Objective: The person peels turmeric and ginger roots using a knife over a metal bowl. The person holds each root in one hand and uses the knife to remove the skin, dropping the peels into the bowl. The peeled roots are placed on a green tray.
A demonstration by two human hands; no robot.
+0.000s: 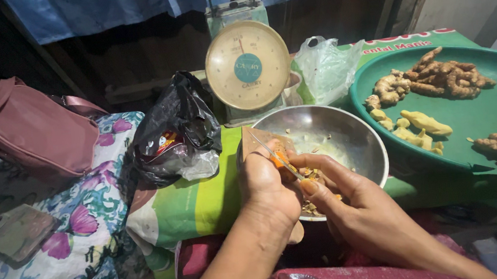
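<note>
left hand (269, 182) grips a knife (273, 154), right hand (346, 199) pinches orange root (279, 159) over steel bowl (370, 134).

My hands are crowded at the near rim of the steel bowl (371, 148), whose hollow beyond them lies open. The scale (247, 64) blocks the far side, the black bag (175, 127) the left, and the green tray (480, 111) the right; free room remains over the flowered cloth (92, 238) beside the phone (13, 231).
</note>
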